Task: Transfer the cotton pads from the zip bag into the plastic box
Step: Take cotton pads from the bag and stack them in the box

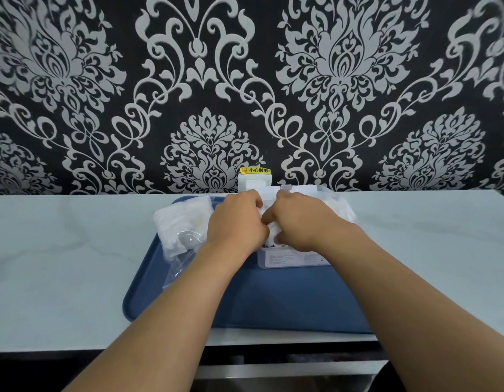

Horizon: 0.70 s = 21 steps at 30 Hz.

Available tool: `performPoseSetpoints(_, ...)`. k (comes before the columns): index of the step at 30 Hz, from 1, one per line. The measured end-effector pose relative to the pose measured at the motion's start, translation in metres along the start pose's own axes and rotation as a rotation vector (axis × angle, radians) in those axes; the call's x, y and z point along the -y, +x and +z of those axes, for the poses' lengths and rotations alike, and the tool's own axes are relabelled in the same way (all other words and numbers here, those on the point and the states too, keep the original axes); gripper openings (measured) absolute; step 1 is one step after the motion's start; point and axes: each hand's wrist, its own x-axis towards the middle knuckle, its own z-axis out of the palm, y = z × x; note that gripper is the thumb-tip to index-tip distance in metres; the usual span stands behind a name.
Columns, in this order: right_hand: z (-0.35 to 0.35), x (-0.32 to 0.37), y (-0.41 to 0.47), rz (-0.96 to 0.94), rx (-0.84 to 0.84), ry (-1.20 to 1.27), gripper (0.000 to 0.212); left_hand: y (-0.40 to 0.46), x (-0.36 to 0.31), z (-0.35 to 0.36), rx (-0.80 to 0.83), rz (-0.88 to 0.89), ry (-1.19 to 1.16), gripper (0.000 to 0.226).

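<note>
A clear zip bag (pixel 183 230) with white cotton pads lies on the left part of the blue tray (pixel 273 301). To its right stands the clear plastic box (pixel 293 257), lid up at the back, white pads inside it. Over the box's left side, my left hand (pixel 236 224) and my right hand (pixel 296 222) meet, fingers curled around a bunch of white cotton pads (pixel 270 230). Most of the box's inside is hidden by my hands.
The tray sits on a pale countertop (pixel 61 250) against a black-and-silver patterned wall. A white wall socket (pixel 255 181) with a yellow warning label is just behind the box. The counter's front edge runs below the tray.
</note>
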Motion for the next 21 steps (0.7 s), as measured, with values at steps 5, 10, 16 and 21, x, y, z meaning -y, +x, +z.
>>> performPoseSetpoints(5, 0.001, 0.001, 0.001, 0.028, 0.105, -0.068, 0.051, -0.003, 0.000, -0.002, 0.010, 0.014, -0.073, 0.040)
performPoseSetpoints(10, 0.002, 0.002, 0.005, 0.014, 0.047, -0.013, 0.045, -0.005, 0.000, -0.002, 0.027, 0.025, -0.101, 0.043)
performPoseSetpoints(16, -0.025, -0.013, -0.017, 0.027, -0.298, 0.374, 0.030, -0.004, 0.000, -0.001, -0.004, -0.014, -0.059, 0.049)
performPoseSetpoints(21, -0.016, -0.003, -0.026, 0.014, 0.087, 0.450, 0.020, -0.001, 0.000, 0.000, 0.017, -0.038, -0.074, 0.039)
